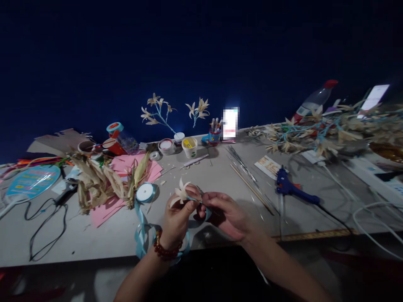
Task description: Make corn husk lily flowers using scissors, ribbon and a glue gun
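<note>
A pale flower (181, 193), its petals looking like dried corn husk, is pinched by its stem between the thumb and fingers of my left hand (178, 218). The stem (195, 200) is wrapped in light blue and points right. My right hand (228, 214) closes its thumb and fingertips on the stem's far end; the fingers partly hide it. Beside my left hand stands a roll of light blue ribbon (145, 193). Its loose length (140, 235) curls down past my left wrist and over the table's front edge. A bit of light blue shows just under my right fingers.
Dried corn husks (94, 182) lie on pink paper (107, 213) at left. A blue glue gun (296, 193), wires (241, 161) and a wooden stick (252, 188) lie at right. Behind stand finished flower sprigs (160, 111), a white cup (189, 149) and a lit phone (230, 122).
</note>
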The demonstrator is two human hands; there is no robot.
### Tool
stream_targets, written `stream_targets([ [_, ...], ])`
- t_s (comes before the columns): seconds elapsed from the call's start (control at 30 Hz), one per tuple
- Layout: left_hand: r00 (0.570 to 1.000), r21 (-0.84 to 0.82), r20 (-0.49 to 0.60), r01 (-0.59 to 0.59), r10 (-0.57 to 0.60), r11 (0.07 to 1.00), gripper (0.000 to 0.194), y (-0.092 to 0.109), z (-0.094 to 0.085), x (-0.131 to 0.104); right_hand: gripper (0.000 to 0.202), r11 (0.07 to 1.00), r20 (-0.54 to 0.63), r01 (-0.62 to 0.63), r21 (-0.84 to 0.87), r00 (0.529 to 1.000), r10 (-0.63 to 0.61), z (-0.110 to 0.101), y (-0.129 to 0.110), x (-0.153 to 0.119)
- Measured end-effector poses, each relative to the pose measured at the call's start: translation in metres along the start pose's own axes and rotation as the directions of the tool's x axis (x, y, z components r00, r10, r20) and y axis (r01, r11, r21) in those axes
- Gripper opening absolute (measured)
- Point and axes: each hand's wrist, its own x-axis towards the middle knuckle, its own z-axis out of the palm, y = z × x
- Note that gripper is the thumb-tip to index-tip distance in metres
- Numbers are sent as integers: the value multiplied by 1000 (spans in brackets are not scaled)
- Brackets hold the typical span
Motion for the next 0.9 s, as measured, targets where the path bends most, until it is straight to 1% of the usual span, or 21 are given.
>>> stream_targets([
  [0.1,998,-47,31,48,-46,998,10,-2,-2,-1,10,1000,30,-13,11,999,13,-3,0,0],
  [0.17,998,-60,38,50,-48,997,11,-3,-2,0,11,999,40,-33,26,999,32,-4,1,1],
  [0.3,1000,-25,12,26,-26,999,19,-2,0,1,14,998,59,-51,32,997,49,-7,1,2],
  [0.4,997,-65,8,72,-72,995,18,-2,3,2,16,999,88,-42,17,995,40,-8,3,2],
  [0.5,996,-129,4,88,-89,988,17,-2,5,2,17,998,97,-60,23,994,57,-9,4,2],
  [0.63,994,-97,-13,110,-111,989,20,-2,3,1,19,996,82,-88,18,993,86,-10,4,2],
  [0.77,995,-52,-31,92,-94,994,22,-2,2,0,13,997,79,-71,-11,994,72,-11,4,3],
  [0.9,998,-72,-17,59,-61,996,22,0,4,2,11,998,80,-49,-32,995,51,-10,4,2],
])
